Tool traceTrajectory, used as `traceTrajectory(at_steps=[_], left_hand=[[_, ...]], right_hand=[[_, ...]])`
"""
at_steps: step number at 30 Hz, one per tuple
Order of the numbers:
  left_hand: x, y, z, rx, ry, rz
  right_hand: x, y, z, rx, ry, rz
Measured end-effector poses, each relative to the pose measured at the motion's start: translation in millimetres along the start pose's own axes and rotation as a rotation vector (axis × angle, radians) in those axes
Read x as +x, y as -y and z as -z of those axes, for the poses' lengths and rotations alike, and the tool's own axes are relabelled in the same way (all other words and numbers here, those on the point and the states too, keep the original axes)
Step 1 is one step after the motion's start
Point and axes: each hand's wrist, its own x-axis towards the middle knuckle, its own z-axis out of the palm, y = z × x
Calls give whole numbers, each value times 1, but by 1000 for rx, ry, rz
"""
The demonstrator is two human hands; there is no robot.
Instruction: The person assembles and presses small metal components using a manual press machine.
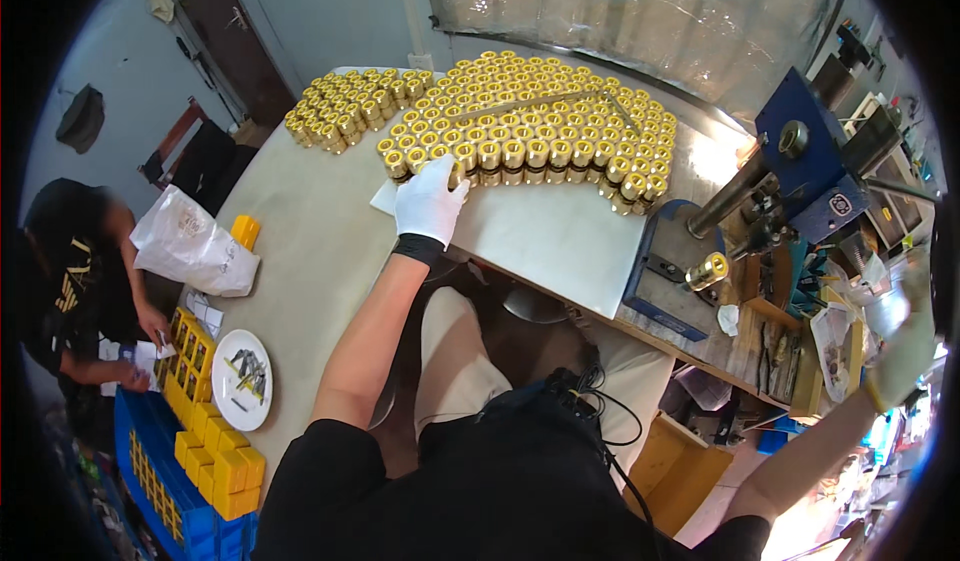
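Observation:
My left hand [428,204], in a white glove, is at the front left edge of a large block of brass cylindrical fittings [520,126]. Its fingers close round one brass fitting [456,175] there. On the far right, my gloved right hand [903,349] is raised beside the blue bench press [800,156]; glare and blur hide its fingers. A single brass fitting [708,270] sits tilted on the press base [660,266], below the ram.
A smaller group of brass fittings [350,106] stands at the back left. A metal strip lies across the large block. At left, a co-worker [80,301] handles yellow boxes [225,461] beside a white plate [241,421] and a white bag [195,241]. Tools crowd the right bench.

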Motion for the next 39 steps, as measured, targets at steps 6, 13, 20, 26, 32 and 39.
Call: traceTrajectory(at_steps=[6, 13, 20, 26, 32, 39], left_hand=[[15, -10, -17, 175, -43, 21], [7, -13, -22, 123, -111, -97], [-37, 5, 5, -42, -140, 12], [-66, 31, 1, -473, -110, 163], [-95, 34, -15, -909, -24, 450], [-95, -15, 6, -1423, 65, 500]], right_hand=[[-139, 55, -127, 140, 358, -84], [-180, 102, -175, 251, 519, -463], [-172, 94, -190, 322, 560, -463], [-168, 96, -183, 260, 500, -448], [-175, 112, -168, 317, 392, -523], [-201, 182, -196, 461, 605, -217]])
